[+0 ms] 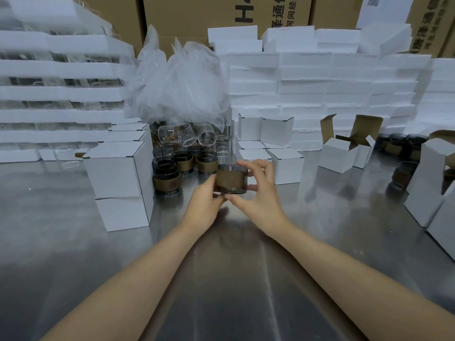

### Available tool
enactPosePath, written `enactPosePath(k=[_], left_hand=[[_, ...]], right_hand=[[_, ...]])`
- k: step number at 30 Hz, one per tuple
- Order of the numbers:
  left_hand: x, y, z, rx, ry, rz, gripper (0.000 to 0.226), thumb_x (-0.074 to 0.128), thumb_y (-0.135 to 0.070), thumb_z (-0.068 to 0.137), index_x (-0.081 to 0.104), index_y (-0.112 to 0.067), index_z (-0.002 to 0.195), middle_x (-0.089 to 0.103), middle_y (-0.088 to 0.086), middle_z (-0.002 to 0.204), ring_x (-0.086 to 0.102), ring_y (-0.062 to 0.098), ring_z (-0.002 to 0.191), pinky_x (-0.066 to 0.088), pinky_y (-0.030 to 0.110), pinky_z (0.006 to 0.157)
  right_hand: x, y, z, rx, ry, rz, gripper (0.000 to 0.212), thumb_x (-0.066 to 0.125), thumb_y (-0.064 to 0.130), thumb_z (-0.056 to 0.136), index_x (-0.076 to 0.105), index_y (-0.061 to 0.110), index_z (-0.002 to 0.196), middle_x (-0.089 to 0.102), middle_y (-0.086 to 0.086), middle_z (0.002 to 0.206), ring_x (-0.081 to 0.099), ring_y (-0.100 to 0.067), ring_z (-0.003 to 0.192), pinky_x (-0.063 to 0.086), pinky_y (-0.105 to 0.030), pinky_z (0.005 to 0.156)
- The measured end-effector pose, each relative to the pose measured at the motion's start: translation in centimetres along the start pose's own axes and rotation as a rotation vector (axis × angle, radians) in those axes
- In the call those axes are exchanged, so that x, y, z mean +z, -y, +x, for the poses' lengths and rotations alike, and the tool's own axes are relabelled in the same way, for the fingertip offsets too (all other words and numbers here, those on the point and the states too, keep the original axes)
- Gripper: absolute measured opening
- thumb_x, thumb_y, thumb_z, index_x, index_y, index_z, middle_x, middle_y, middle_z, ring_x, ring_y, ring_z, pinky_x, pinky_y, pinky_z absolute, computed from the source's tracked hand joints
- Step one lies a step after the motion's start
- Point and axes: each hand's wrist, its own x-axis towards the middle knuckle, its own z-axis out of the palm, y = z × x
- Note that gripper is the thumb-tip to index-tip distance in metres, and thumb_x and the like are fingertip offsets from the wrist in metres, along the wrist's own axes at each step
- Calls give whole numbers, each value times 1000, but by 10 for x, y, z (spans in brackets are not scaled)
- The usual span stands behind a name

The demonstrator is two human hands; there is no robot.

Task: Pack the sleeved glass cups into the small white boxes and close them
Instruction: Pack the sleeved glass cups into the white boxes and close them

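Observation:
A dark glass cup with a brown sleeve [231, 179] is held above the steel table, between both hands. My left hand [205, 205] grips its left side and bottom edge. My right hand [261, 190] curls round its right side, fingers over the rim and thumb under the base. More sleeved cups [170, 177] stand just left of it. An open small white box [343, 153] with raised brown flaps sits to the right. Closed white boxes [120, 168] are stacked on the left.
Clear unsleeved glasses [192, 136] lie under a heap of plastic wrap [179, 82]. White foam blocks [320, 77] are stacked behind and on the left. More open boxes [433, 183] and dark cups [403, 177] stand at the right edge. Cardboard cartons stand at the back.

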Motion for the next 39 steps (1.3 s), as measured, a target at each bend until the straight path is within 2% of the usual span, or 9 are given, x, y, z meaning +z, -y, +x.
enactPosePath(k=[4, 10, 15, 20, 24, 28, 33, 36, 39], left_hand=[[2, -6, -3, 14, 23, -115, 49, 66, -17, 90, 45, -20, 135, 62, -21, 108, 57, -11, 101, 41, 4, 79], [1, -9, -3, -11, 22, -249, 62, 68, -11, 88, 33, -13, 139, 50, -3, 136, 52, 4, 121, 42, 14, 98], [2, -10, -4, -38, 49, -362, 55, 67, -7, 88, 30, -14, 128, 46, 0, 140, 63, -1, 104, 48, 18, 92], [3, -8, -4, 7, -69, -345, 60, 78, -6, 78, 34, -23, 115, 55, 1, 122, 61, -4, 103, 46, 12, 87], [1, -9, -5, 133, -221, -201, 68, 82, -11, 73, 42, -41, 119, 52, -9, 119, 58, 5, 107, 46, 19, 92], [1, -10, -6, 229, -254, -43, 75, 82, -18, 74, 42, -42, 132, 46, -6, 125, 45, 13, 119, 44, 31, 99], [4, -9, -4, 182, -318, -66, 73, 87, -19, 67, 47, -33, 126, 45, -29, 112, 51, 19, 110, 40, 13, 95], [5, -8, -4, 217, -316, -55, 69, 86, -9, 65, 51, -28, 122, 47, -28, 113, 48, 15, 113, 35, 6, 92], [3, -8, -4, 275, -299, -46, 64, 84, -7, 68, 50, -30, 118, 48, -22, 131, 46, 13, 119, 39, 17, 98]], right_hand=[[-4, -1, 4, 193, -10, 243, 59, 57, -15, 81, 47, 21, 126, 49, 0, 125, 58, -8, 104, 48, -14, 79], [-6, -5, 10, 307, 93, 420, 63, 37, -23, 78, 57, 15, 123, 66, -4, 108, 64, 1, 94, 50, -15, 77], [-3, -10, 7, 191, -22, 143, 63, 51, -15, 82, 46, 19, 134, 49, -4, 132, 54, -1, 108, 45, -10, 82], [-2, -15, 5, -11, -42, -24, 65, 63, -9, 75, 49, 33, 123, 48, 4, 124, 50, -4, 114, 45, -17, 90], [-1, -17, 5, 102, 66, -41, 60, 63, -3, 80, 51, 24, 133, 55, 7, 132, 48, -5, 123, 42, -19, 99], [-1, -16, 6, 158, 113, -35, 58, 62, -1, 82, 52, 19, 136, 61, 3, 128, 54, -12, 118, 44, -30, 102], [-4, -8, 7, 261, 135, 121, 59, 35, 15, 74, 59, 29, 126, 67, 20, 111, 57, 0, 105, 42, -20, 91], [-4, -8, 6, 277, 135, 165, 29, 44, 30, 94, 61, 33, 117, 66, 24, 105, 57, 8, 102, 44, -19, 90], [-1, -9, 6, 276, 143, 181, 15, 55, 27, 97, 60, 37, 108, 68, 25, 95, 59, 10, 91, 46, -17, 81]])
